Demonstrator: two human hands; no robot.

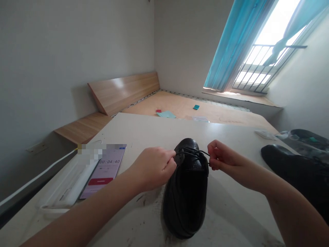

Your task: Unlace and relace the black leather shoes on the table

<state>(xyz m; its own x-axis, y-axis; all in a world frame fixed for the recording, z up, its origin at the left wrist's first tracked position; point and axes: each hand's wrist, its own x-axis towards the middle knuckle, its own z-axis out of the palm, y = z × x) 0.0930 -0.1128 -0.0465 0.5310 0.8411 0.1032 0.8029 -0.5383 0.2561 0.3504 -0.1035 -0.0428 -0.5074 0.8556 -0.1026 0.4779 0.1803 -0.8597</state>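
Observation:
A black leather shoe (185, 202) stands on the white table, toe pointing away from me and heel toward me. Its thin black shoelace (191, 151) crosses over the tongue and runs out to both sides. On the left of the shoe my left hand (158, 166) is closed in a pinch on the lace, with its fingertips beside the eyelets. To the right, my right hand (221, 157) pinches the lace a little away from the shoe's side. The lace between my hands looks drawn out over the shoe's opening.
On the left, a phone (105, 175) showing a timer lies beside a clear plastic case (61, 192). Another black shoe (290, 168) is at the right edge, near a clear plastic bag (305, 140). Beyond the table (144, 133), small items lie on a bed board (177, 99).

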